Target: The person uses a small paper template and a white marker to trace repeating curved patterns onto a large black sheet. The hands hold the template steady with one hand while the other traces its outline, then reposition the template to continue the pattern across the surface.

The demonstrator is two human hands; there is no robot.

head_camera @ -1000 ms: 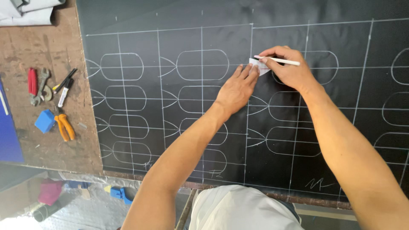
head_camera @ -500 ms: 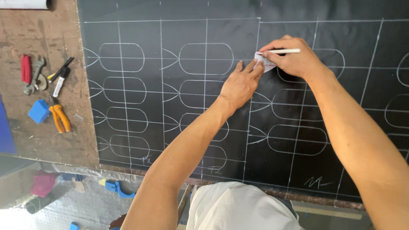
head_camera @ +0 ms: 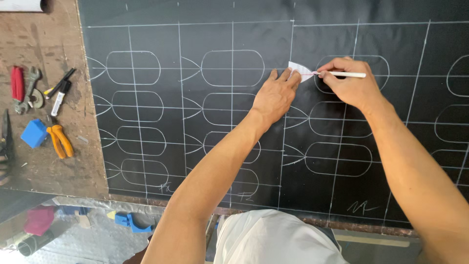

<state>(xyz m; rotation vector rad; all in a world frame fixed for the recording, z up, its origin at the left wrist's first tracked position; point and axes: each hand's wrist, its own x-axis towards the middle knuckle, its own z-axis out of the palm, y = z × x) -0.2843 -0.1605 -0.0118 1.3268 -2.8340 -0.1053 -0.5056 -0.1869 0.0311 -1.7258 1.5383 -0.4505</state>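
Along the left edge of the table [head_camera: 53,161] lay a red tool [head_camera: 17,83], a black marker [head_camera: 59,97], a blue block [head_camera: 33,133] and orange-handled pliers [head_camera: 60,141], all apart from the hands. To their right, the black sheet [head_camera: 220,29] carried rows of white outlined shapes within a ruled grid. Compared with half a second before, both hands stood at the same grid crossing near the sheet's upper edge; judged so, the marking there remained in hand. The left hand [head_camera: 276,95] lay flat, fingers extended, its grip released, fingertips pressing on a small white template [head_camera: 297,69]. The right hand [head_camera: 349,85], just beside it, had its grip clenched on a white pencil [head_camera: 344,74], whose tip met the template's pointed right end.
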